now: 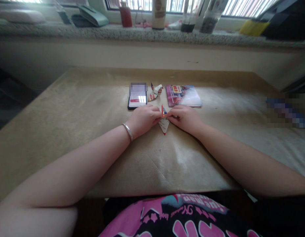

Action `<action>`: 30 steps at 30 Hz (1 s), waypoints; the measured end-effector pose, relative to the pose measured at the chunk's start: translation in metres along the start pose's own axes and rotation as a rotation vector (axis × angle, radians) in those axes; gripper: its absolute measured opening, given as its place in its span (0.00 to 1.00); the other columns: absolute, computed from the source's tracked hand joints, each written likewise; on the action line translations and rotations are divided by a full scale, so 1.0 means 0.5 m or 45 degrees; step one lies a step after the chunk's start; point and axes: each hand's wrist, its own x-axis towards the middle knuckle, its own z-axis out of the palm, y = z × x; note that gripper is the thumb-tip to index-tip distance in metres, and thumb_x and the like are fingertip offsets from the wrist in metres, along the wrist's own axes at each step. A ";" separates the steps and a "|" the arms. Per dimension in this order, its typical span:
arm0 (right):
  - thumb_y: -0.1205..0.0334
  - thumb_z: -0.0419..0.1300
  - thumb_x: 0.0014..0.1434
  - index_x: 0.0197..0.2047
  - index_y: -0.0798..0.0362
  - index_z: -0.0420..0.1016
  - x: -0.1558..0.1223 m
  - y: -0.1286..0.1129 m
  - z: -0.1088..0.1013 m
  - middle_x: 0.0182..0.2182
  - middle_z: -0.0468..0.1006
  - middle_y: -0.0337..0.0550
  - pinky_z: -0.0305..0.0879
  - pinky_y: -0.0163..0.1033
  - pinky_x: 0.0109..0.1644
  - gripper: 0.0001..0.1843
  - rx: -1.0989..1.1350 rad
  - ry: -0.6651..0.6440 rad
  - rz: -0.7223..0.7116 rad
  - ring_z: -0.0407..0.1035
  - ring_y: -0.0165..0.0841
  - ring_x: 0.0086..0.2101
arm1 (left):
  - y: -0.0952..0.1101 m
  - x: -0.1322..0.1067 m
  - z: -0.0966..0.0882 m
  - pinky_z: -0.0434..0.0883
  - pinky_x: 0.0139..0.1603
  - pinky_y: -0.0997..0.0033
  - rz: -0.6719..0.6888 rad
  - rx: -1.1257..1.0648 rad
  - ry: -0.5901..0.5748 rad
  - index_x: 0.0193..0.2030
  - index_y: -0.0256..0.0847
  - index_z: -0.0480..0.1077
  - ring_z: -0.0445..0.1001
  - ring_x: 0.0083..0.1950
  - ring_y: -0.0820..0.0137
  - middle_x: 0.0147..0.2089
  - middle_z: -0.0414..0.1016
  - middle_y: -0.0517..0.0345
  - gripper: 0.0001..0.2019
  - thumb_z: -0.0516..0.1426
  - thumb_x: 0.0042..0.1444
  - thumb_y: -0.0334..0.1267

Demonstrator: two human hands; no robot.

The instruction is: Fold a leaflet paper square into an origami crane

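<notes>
Both the left hand point(145, 119) and the right hand point(185, 118) pinch opposite sides of a folded printed-paper diamond point(164, 125) over the tabletop point(93, 98), near an origami bird point(156, 91). Creasing seems the step in hand; the next press likely calls for aligned edges.

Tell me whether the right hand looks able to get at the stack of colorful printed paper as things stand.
Likely yes: the right hand is just in front of the stack, with nothing visible between them, though its fingers would probably need to release the folded paper.
</notes>
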 end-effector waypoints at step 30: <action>0.69 0.55 0.58 0.36 0.53 0.81 -0.017 0.003 -0.039 0.39 0.82 0.44 0.67 0.41 0.44 0.12 -0.111 -0.141 -0.193 0.73 0.37 0.38 | -0.001 -0.027 -0.030 0.67 0.35 0.70 -0.011 0.099 -0.151 0.37 0.41 0.79 0.71 0.34 0.69 0.35 0.74 0.54 0.12 0.54 0.62 0.37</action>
